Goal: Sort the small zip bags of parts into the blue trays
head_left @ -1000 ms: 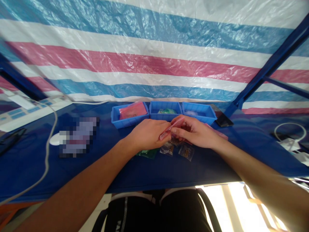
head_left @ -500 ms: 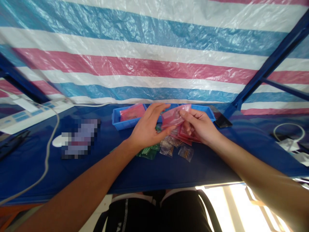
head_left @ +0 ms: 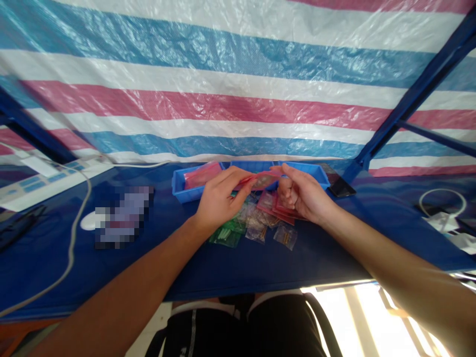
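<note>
Between my two hands a small pink plastic bag (head_left: 265, 180) is stretched above the table. My left hand (head_left: 220, 196) pinches its left end between thumb and fingers. At the right end, the thumb and curled fingers of my right hand (head_left: 307, 196) close on its edge. Below lie several more pink bags (head_left: 274, 207), partly hidden by my right hand. Clear bags with small parts (head_left: 256, 227) and green bags (head_left: 227, 235) are heaped nearer me. One clear bag with brass-coloured pieces (head_left: 285, 235) lies at the front.
Behind my hands stand blue bins: a left bin (head_left: 179, 194) with pink bags inside, a middle bin (head_left: 253, 164) and a right bin (head_left: 318, 174). A phone (head_left: 342, 187) lies right of them. On the left are a power strip (head_left: 48, 181) and a white cable (head_left: 72, 243).
My left hand has gone from open fingers beside the pink bag to pinching its left end. The bag has tipped flatter, and my right hand stays at its right end.
</note>
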Demonstrator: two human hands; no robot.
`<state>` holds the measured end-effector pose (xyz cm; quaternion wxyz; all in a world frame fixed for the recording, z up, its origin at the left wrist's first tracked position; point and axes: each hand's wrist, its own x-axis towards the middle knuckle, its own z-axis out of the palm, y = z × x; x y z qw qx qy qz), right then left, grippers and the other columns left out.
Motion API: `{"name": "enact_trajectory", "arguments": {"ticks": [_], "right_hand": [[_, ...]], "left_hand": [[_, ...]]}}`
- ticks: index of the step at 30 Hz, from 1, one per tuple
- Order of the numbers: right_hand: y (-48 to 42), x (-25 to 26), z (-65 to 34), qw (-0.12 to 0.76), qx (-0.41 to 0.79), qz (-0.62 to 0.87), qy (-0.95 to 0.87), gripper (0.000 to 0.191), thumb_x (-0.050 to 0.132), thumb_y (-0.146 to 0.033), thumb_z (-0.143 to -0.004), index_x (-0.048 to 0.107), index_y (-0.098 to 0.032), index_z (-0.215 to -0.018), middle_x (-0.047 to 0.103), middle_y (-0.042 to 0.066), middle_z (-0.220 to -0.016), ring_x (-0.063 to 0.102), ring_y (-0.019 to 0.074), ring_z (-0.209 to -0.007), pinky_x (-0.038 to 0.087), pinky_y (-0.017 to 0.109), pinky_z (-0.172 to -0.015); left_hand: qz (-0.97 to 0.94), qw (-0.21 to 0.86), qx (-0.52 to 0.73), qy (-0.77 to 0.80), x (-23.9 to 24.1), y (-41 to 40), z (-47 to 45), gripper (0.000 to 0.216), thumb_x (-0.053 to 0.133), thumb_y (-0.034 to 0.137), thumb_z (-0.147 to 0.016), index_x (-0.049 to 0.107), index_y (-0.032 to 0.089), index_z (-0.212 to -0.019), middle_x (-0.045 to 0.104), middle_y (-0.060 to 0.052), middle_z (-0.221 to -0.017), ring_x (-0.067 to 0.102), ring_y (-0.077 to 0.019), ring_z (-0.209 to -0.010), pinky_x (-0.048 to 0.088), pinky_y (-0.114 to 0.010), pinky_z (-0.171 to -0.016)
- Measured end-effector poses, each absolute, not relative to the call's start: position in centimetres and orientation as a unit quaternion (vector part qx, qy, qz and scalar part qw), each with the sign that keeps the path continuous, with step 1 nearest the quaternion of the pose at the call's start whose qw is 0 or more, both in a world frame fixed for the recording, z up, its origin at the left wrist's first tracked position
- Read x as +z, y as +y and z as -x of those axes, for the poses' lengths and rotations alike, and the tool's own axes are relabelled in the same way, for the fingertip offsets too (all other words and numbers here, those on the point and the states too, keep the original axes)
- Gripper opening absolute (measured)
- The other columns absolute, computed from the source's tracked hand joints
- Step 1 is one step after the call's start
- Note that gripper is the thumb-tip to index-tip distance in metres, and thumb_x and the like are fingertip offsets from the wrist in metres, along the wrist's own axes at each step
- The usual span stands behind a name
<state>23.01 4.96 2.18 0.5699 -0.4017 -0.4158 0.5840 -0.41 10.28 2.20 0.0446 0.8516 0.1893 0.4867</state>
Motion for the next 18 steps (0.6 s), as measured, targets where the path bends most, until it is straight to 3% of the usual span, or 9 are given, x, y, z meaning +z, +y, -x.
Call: {"name": "enact_trajectory", "arguments": {"ticks": [3,8,13,16,18], "right_hand": [[5.1,2.1,-23.4,0.584,0.516,0.415,-0.469,0.056,0.079,-0.071,-0.088,0.075,-0.024,-0.120,0.065,-0.003,-0.073,0.052,0.0121,-0.054,0.040,0.024,-0.044],[5.1,1.6,-23.2,0.558,0.428,0.426,-0.569,0.046,0.091,-0.053,-0.083,0.078,-0.025,-0.117,0.079,0.002,-0.105,0.067,0.0160,-0.079,0.056,0.030,-0.076],[5.4,1.2,-22.8,0.563,0.434,0.415,-0.567,0.037,0.092,-0.052,-0.080,0.078,-0.022,-0.095,0.081,0.003,-0.093,0.071,0.0181,-0.080,0.056,0.032,-0.077],[5.6,1.2,-22.8,0.572,0.406,0.418,-0.578,0.037,0.091,-0.054,-0.082,0.078,-0.023,-0.098,0.080,0.002,-0.091,0.070,0.0176,-0.078,0.054,0.031,-0.074],[5.6,1.2,-23.0,0.571,0.386,0.423,-0.589,0.038,0.086,-0.057,-0.087,0.077,-0.023,-0.102,0.078,0.001,-0.087,0.067,0.0174,-0.075,0.052,0.030,-0.071]], "left_hand": [[-0.841,0.068,0.490,0.219,2.2,10.0,0.2,0.021,0.063,0.031,-0.108,0.076,0.017,-0.116,0.079,-0.008,-0.102,0.073,-0.0173,-0.090,0.059,-0.030,-0.084],[-0.846,0.093,0.471,0.231,2.1,9.7,0.0,0.022,0.066,0.034,-0.106,0.076,0.018,-0.118,0.080,-0.006,-0.101,0.074,-0.0172,-0.090,0.058,-0.029,-0.084],[-0.845,0.124,0.441,0.274,1.9,9.5,0.0,0.045,0.069,0.037,-0.104,0.063,0.020,-0.145,0.079,-0.009,-0.124,0.077,-0.0208,-0.102,0.061,-0.031,-0.092],[-0.843,0.130,0.434,0.289,2.1,9.4,0.1,0.060,0.069,0.037,-0.104,0.052,0.023,-0.160,0.079,-0.009,-0.129,0.078,-0.0205,-0.098,0.062,-0.030,-0.087],[-0.850,0.107,0.441,0.266,2.3,9.4,0.2,0.056,0.067,0.035,-0.106,0.054,0.024,-0.159,0.076,-0.010,-0.138,0.079,-0.0221,-0.107,0.063,-0.031,-0.093]]}}
